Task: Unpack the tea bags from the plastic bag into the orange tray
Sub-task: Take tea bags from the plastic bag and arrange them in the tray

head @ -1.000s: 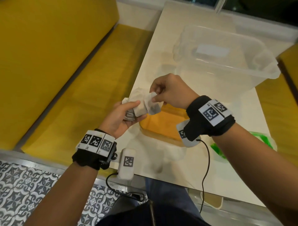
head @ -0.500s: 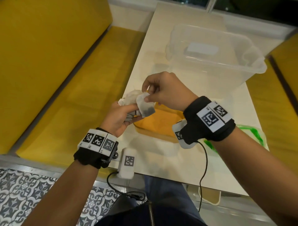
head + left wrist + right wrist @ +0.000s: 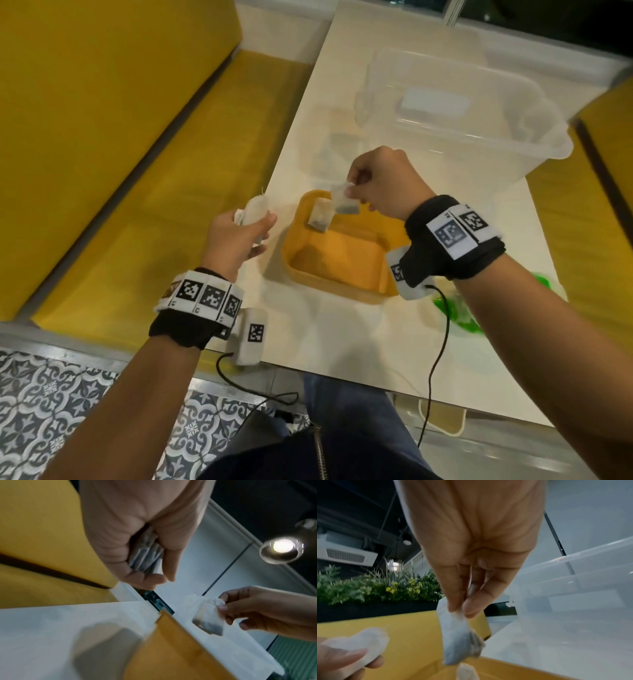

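Observation:
My left hand (image 3: 258,224) grips a bundle of white tea bags (image 3: 255,209) just left of the orange tray (image 3: 342,260); the left wrist view shows its fingers (image 3: 164,573) curled round the bundle (image 3: 145,553). Thumb and finger of my right hand (image 3: 354,192) pinch a single tea bag (image 3: 346,204) over the tray's far left corner, as the right wrist view shows too (image 3: 458,639). Another tea bag (image 3: 320,219) is just below it at that corner; I cannot tell whether it rests there. A green plastic bag (image 3: 459,308) lies to the tray's right, partly hidden by my right arm.
A large clear plastic bin (image 3: 479,113) stands on the white table (image 3: 329,339) behind the tray. A yellow bench (image 3: 137,192) runs along the table's left side. Cables hang from both wrist cameras near the table's front edge.
My right hand has pulled one tea bag off the bundle and carried it right, over the tray. The hands have come apart, and the left one has drawn back to the left.

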`<action>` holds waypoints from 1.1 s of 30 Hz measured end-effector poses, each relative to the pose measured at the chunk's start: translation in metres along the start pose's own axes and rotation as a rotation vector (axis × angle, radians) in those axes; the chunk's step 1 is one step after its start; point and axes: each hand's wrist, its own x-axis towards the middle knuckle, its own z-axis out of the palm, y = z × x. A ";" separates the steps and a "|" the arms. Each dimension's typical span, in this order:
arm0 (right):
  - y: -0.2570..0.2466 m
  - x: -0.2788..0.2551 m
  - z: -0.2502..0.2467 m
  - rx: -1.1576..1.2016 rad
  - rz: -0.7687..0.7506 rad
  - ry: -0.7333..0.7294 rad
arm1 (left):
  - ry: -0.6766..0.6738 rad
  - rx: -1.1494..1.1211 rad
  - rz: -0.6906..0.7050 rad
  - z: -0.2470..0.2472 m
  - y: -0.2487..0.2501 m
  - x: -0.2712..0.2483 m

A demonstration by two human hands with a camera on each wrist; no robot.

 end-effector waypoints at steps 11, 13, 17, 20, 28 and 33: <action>0.000 0.038 0.053 -0.138 0.113 -0.268 | -0.166 0.249 -0.033 0.020 -0.021 -0.002; 0.002 0.044 0.064 -0.168 0.146 -0.288 | -0.157 0.238 -0.022 0.020 -0.024 -0.004; 0.005 0.049 0.079 -0.195 0.189 -0.271 | -0.153 0.189 -0.035 0.021 -0.028 -0.008; 0.003 0.051 0.079 -0.247 0.188 -0.254 | -0.161 0.182 -0.043 0.022 -0.028 -0.011; 0.013 0.052 0.063 -0.135 0.313 -0.230 | -0.168 0.162 -0.058 0.020 -0.029 -0.015; 0.020 0.044 0.060 -0.085 0.459 -0.254 | -0.165 0.158 -0.050 0.020 -0.029 -0.018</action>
